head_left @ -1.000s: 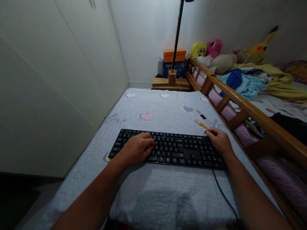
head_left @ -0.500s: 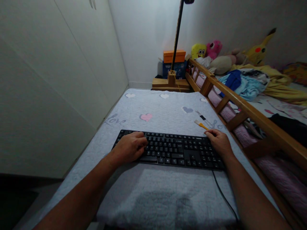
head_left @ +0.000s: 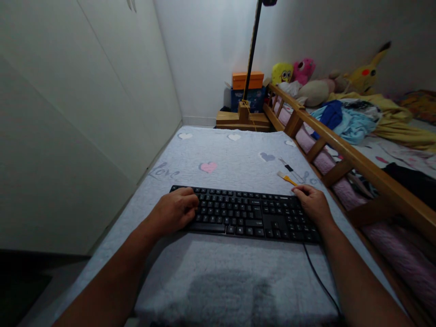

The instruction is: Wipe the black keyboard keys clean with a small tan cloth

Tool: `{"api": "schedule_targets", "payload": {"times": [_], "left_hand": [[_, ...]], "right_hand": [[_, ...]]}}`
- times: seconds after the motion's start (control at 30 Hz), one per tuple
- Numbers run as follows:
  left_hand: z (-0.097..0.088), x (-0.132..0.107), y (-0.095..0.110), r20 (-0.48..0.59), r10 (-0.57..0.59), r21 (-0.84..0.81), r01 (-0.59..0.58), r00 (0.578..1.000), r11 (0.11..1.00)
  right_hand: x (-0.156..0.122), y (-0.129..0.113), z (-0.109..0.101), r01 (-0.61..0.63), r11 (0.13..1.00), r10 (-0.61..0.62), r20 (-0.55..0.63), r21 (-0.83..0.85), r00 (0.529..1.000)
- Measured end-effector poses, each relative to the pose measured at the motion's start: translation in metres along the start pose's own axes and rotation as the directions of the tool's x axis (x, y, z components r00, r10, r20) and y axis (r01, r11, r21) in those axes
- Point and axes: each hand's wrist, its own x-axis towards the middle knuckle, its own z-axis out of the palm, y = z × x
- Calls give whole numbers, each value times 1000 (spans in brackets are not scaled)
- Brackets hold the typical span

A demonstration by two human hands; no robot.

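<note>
A black full-size keyboard (head_left: pixel 231 212) lies across the cloth-covered surface, its cable running off the near right side. My left hand (head_left: pixel 176 209) rests over its left-hand keys with the fingers curled in; whatever they may hold is hidden. At the opposite end, my right hand (head_left: pixel 314 204) grips the keyboard's right edge, thumb and fingertips by the far corner. Just beyond those fingertips lies a small brush (head_left: pixel 287 178) with a yellow handle and pale bristles. Farther back is a thin metal tool (head_left: pixel 289 168) with a black band around it.
A grey-blue quilted cover (head_left: pixel 225 152) with heart prints spreads beneath everything. Along the right runs a wooden bed rail (head_left: pixel 368 168), with clothes and plush toys behind it. A white cabinet (head_left: pixel 85 113) borders the left. Boxes (head_left: pixel 248 81) and a black pole (head_left: pixel 252 50) stand at the back.
My left hand has slid left along the keyboard, uncovering more keys in its middle-left part. My right hand stays at the right edge.
</note>
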Motion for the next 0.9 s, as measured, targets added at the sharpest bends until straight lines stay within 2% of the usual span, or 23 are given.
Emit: {"api": "schedule_targets", "payload": {"times": [0.2, 0.37, 0.47, 0.57, 0.67, 0.9], "left_hand": [[-6, -4, -6, 17, -72, 19, 71, 997, 997], [-6, -6, -12, -17, -101, -3, 101, 995, 995], [-3, -4, -7, -59, -70, -87, 65, 996, 994], [4, -1, 6, -115, 14, -175, -34, 993, 984], [11, 3, 16, -134, 83, -180, -106, 988, 978], [11, 2, 16, -88, 66, -111, -75, 994, 991]], "right_hand": [[0, 3, -1, -7, 1000, 7, 9, 3, 1000], [0, 2, 0, 9, 1000, -9, -7, 9, 1000], [0, 1, -1, 5, 1000, -5, 4, 8, 1000], [0, -2, -1, -9, 1000, 9, 13, 3, 1000], [0, -4, -2, -17, 1000, 17, 17, -8, 1000], [1, -2, -1, -4, 1000, 4, 16, 5, 1000]]}}
